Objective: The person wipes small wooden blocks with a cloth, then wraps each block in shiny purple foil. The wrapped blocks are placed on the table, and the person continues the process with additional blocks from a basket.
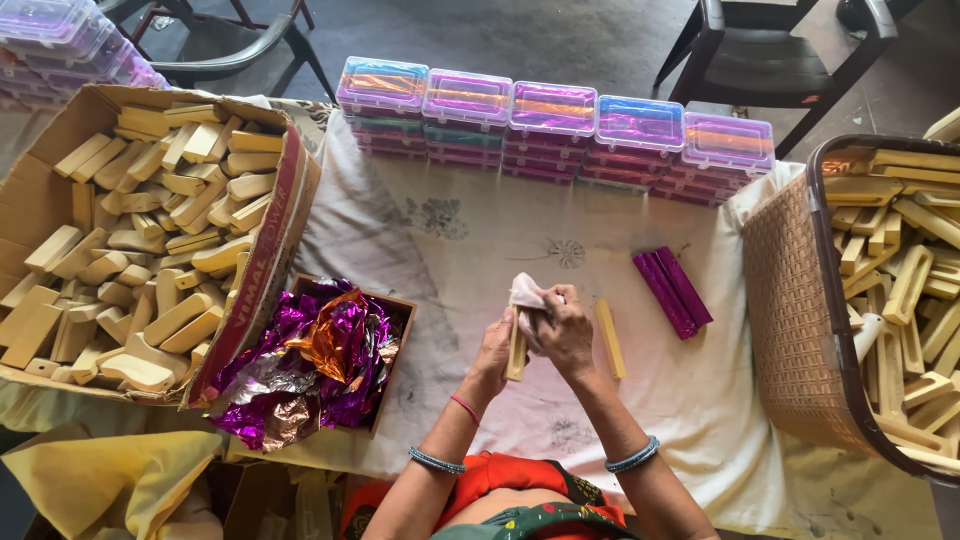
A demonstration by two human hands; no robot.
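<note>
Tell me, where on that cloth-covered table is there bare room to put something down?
The widest bare stretch of cloth lies between the row of stacked plastic boxes and the hands, left hand and right hand. Another patch lies between the purple wrapped sticks and the brown basket. The left side is crowded by the cardboard carton and foil box.

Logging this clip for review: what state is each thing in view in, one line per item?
left hand: gripping wooden stick, upright
right hand: pressing pale cloth on the stick
spare stick: lying bare on tablecloth
purple pieces: foil-wrapped, side by side
cardboard box: open, full
basket: full
plastic cases: closed, stacked
</note>
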